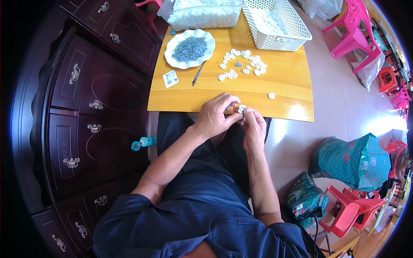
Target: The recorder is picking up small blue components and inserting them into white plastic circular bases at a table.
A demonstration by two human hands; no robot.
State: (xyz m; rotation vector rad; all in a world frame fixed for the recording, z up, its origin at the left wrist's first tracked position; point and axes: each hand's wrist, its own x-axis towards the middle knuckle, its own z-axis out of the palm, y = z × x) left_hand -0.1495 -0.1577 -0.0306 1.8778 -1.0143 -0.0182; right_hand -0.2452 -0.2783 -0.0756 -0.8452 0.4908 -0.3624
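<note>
Just over the table's near edge, my two hands meet at a small white plastic piece (241,109) with dark holes. My right hand (254,131) pinches it between thumb and fingertips. My left hand (215,115) is curled around its other side, thumb tip against it; part of the piece is hidden by the fingers. A single white piece (271,96) lies to the right on the wooden table (180,101). Farther back, several similar white pieces (257,65) are scattered around a little heap of grey screws (238,64).
A scalloped white plate (169,59) holds many grey screws (189,49). Near it lie a dark pen-like tool (198,75) and a square card (170,79). A clear bin (202,21) and cream basket (282,43) stand behind. Dark cabinets (112,142) flank the left; bags (348,161) sit right.
</note>
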